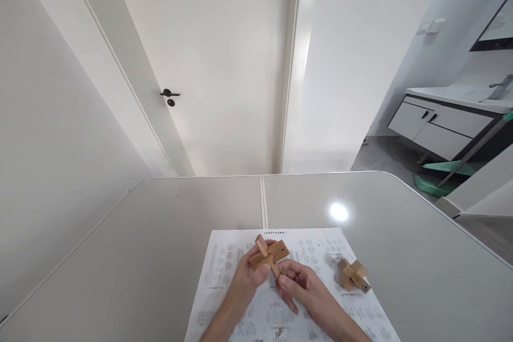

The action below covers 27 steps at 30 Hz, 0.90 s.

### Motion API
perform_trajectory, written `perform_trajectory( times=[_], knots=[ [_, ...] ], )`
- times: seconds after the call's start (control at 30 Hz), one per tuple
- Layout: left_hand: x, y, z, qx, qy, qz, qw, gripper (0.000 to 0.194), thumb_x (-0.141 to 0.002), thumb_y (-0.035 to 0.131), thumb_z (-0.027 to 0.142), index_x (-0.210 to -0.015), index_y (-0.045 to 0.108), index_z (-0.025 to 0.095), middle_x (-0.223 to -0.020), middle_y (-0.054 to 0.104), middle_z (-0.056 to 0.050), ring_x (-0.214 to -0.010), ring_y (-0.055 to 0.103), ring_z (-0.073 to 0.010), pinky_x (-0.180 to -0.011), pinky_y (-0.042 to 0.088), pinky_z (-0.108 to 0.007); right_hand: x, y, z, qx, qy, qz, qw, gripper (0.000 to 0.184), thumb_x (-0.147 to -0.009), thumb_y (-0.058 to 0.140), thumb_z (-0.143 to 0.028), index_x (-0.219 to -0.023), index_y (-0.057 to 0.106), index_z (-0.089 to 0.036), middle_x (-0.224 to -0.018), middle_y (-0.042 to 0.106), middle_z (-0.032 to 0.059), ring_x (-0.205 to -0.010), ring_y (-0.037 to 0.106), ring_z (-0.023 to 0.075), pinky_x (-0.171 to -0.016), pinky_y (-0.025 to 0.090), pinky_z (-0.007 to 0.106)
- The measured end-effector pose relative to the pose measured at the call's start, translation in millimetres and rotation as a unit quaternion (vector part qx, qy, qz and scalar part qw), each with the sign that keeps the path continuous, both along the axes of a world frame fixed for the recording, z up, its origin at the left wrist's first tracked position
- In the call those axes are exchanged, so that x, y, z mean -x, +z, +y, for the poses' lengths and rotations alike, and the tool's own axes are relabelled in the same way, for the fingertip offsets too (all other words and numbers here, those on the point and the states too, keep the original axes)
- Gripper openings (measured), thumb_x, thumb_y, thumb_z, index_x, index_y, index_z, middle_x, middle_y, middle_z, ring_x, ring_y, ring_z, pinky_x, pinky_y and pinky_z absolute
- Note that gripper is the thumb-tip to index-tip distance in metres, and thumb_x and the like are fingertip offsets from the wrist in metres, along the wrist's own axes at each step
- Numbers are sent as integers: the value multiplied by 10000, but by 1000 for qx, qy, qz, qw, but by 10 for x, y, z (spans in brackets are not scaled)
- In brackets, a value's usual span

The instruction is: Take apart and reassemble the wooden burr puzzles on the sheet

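Both hands hold a wooden interlocking puzzle [280, 249], made of a flat slotted board with a bar passing through it. My left hand [247, 277] grips the board from the left, its thumb pressed near the middle. With thumb and fingers, my right hand [300, 284] pinches the lower end of the bar. Beneath the hands lies a white printed sheet [216, 299] with rows of small drawings. A second wooden puzzle [353, 276], several blocks crossed together, rests on the sheet's right side, apart from my right hand.
The sheet lies on a grey table [132, 256] with a seam down its middle. Behind its far edge stands a white door [224, 64] with a black handle [170, 94]. At the right are a sink cabinet [444, 123] and a green dustpan [433, 186].
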<state>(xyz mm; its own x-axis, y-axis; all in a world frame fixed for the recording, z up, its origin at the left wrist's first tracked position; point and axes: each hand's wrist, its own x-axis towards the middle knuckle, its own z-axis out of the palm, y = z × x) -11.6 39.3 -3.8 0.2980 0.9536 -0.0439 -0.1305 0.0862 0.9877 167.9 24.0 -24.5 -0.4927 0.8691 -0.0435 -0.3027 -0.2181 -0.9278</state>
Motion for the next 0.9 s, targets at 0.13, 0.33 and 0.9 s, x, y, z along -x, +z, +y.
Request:
perform_trajectory(
  times=[0.13, 0.33, 0.9],
  knots=[
    [3, 65, 7, -3, -23, 5, 1000, 785, -687, 751, 750, -1257, 670, 216, -1288, 691, -136, -1219, 603, -388, -1030, 481, -466, -32, 36, -10, 103, 45, 115, 987, 336, -918, 712, -479, -833, 573, -184, -674, 567, -27, -467, 406, 66, -468, 313, 218],
    [23, -44, 0, -60, 14, 27, 998, 744, -682, 769, 735, -1206, 673, 215, -1333, 652, -141, -1196, 612, -379, -1040, 469, -450, -30, -83, -26, 182, 87, 197, 959, 269, -946, 663, -387, -794, 586, -178, -546, 467, -71, -394, 316, 54, -393, 221, 203],
    [104, 106, 80, -13, -74, -32, 997, 589, -782, 811, 511, -1264, 601, 243, -1346, 592, -122, -684, 643, -120, -728, 568, -330, -62, -43, 21, 191, 40, 175, 965, 282, -918, 676, -398, -776, 577, -176, -543, 437, -81, -416, 315, 53, -404, 218, 196]
  ],
)
